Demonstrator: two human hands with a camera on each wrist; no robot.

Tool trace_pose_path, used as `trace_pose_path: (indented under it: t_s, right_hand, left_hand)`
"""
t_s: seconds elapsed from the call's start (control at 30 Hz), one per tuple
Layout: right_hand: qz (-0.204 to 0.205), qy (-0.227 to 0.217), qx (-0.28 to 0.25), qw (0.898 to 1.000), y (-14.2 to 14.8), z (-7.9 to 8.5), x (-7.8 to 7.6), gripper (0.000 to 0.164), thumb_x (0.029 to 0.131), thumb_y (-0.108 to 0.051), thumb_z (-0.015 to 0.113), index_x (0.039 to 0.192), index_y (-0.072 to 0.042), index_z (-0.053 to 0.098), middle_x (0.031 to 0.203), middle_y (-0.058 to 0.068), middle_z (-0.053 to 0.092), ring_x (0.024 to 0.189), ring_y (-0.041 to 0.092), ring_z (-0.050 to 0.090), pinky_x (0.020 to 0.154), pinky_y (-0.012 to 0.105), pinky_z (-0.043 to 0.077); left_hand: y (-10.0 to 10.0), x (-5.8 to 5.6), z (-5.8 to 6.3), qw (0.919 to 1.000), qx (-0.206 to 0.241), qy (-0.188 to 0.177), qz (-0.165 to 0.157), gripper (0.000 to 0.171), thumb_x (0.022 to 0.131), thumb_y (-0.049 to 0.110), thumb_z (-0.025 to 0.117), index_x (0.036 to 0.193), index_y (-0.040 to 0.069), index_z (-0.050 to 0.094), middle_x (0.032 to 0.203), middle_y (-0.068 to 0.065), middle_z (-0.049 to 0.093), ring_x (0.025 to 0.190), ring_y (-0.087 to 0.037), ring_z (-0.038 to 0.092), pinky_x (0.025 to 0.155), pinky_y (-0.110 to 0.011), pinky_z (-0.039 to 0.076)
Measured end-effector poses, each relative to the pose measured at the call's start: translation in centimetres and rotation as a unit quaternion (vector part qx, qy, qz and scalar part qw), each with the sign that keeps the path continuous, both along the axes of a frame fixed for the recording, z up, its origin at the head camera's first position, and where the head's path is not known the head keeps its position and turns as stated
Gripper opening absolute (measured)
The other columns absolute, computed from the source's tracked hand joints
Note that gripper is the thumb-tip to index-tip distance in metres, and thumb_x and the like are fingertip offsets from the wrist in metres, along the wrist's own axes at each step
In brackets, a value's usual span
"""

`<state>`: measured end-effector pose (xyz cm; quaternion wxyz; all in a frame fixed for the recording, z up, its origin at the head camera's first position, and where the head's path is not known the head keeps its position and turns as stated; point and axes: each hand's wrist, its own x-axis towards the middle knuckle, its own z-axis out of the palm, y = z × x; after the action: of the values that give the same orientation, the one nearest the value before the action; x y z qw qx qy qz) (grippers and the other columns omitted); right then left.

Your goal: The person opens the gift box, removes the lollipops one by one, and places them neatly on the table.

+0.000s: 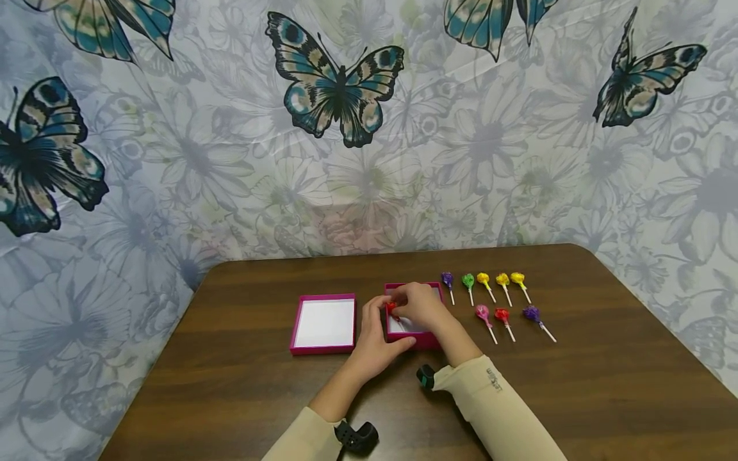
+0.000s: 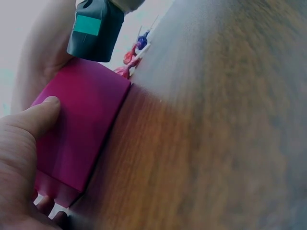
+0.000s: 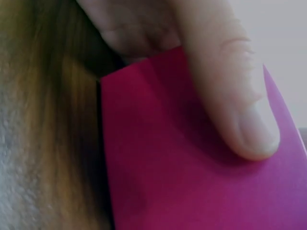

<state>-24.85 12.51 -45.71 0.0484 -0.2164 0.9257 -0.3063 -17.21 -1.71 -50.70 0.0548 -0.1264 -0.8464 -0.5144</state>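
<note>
A small magenta box [image 1: 428,341] with a white inside stands on the table. My left hand [image 1: 375,339] grips its left side and near corner; the left thumb [image 2: 45,115] lies on the box's front wall, also seen close up in the right wrist view. My right hand [image 1: 422,307] reaches over the box from the right and pinches a red lollipop [image 1: 392,308] at the box's left inner side. The fingers partly hide the lollipop and the inside of the box. Neither wrist view shows that lollipop.
Left of the box lies a matching magenta-rimmed half [image 1: 326,324], white inside. To the right, lollipops lie in two rows: purple [image 1: 447,279], green [image 1: 468,280] and yellow [image 1: 503,280] behind; pink [image 1: 482,312], red [image 1: 502,315] and purple [image 1: 532,314] in front. A butterfly-patterned cloth [image 1: 369,186] hangs behind the table [image 1: 242,358].
</note>
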Motion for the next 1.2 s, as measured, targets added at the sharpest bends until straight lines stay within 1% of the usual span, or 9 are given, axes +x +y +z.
trace_pose_path:
  t_s: [0.13,0.23,0.4,0.57,0.7,0.87,1.03,1.2]
  right_hand:
    - [0.013,-0.002,0.010,1.000,-0.1,0.0,-0.1,0.028,0.083,-0.015,0.080,0.110,-0.006,0.076,0.099,0.005,0.077,0.095,0.022,0.071,0.087,0.039,0.058]
    - [0.026,0.001,0.010,1.000,-0.1,0.0,-0.1,0.025,0.083,-0.014,0.080,0.107,-0.007,0.077,0.098,0.005,0.077,0.092,0.020,0.071,0.085,0.038,0.058]
    - [0.043,0.008,0.008,0.999,-0.2,-0.1,0.0,0.023,0.084,-0.012,0.079,0.107,-0.009,0.077,0.101,0.005,0.078,0.095,0.021,0.072,0.089,0.040,0.058]
    - [0.041,0.006,0.013,0.999,-0.3,-0.2,0.0,0.023,0.085,-0.012,0.078,0.108,-0.009,0.077,0.103,0.005,0.077,0.099,0.023,0.072,0.093,0.042,0.056]
    - [0.036,0.004,0.021,0.999,-0.3,-0.2,0.0,0.023,0.085,-0.011,0.078,0.108,-0.010,0.077,0.103,0.004,0.077,0.100,0.024,0.071,0.094,0.042,0.056]
    - [0.032,0.011,0.028,0.999,-0.3,0.0,0.2,0.023,0.085,-0.010,0.077,0.108,-0.010,0.076,0.100,0.004,0.077,0.094,0.021,0.071,0.090,0.040,0.058]
    - [0.024,0.025,0.028,0.999,-0.2,0.7,0.4,0.021,0.086,-0.010,0.076,0.106,-0.009,0.076,0.095,0.004,0.076,0.086,0.017,0.068,0.084,0.038,0.058]
    - [0.019,0.024,0.010,0.999,0.4,1.6,0.5,0.026,0.087,-0.012,0.075,0.113,-0.009,0.073,0.097,0.004,0.075,0.088,0.017,0.067,0.085,0.038,0.058]
  left_hand:
    - [-0.1,0.0,0.0,1.0000,-0.003,0.002,0.001,0.088,0.083,0.033,0.082,0.147,0.015,0.025,0.155,-0.008,0.022,0.146,-0.025,0.027,0.123,-0.048,0.029]
    - [-0.1,0.0,0.0,1.0000,-0.001,0.007,0.001,0.089,0.083,0.034,0.081,0.148,0.014,0.024,0.155,-0.010,0.022,0.146,-0.028,0.027,0.122,-0.051,0.030]
    - [-0.2,0.1,-0.1,1.0000,0.001,0.008,0.001,0.092,0.083,0.035,0.081,0.150,0.013,0.022,0.155,-0.012,0.021,0.145,-0.030,0.027,0.120,-0.053,0.031]
    - [-0.2,0.0,-0.2,1.0000,-0.004,-0.006,0.006,0.093,0.083,0.034,0.082,0.151,0.015,0.021,0.156,-0.009,0.020,0.146,-0.028,0.026,0.122,-0.050,0.030]
    - [-0.2,0.0,-0.2,0.9999,-0.006,-0.007,0.008,0.093,0.083,0.034,0.081,0.151,0.014,0.021,0.155,-0.011,0.021,0.146,-0.029,0.027,0.121,-0.051,0.031]
    - [-0.1,0.1,-0.1,0.9999,0.002,-0.002,0.010,0.093,0.083,0.035,0.082,0.150,0.013,0.022,0.153,-0.013,0.023,0.145,-0.031,0.028,0.119,-0.053,0.033]
    - [0.0,0.1,0.1,0.9999,0.006,-0.001,0.014,0.092,0.082,0.034,0.082,0.150,0.014,0.023,0.153,-0.011,0.024,0.145,-0.030,0.029,0.120,-0.052,0.032]
    - [-0.1,0.0,0.1,0.9999,-0.002,-0.004,0.015,0.092,0.082,0.035,0.083,0.150,0.017,0.023,0.153,-0.009,0.024,0.145,-0.028,0.029,0.121,-0.051,0.032]
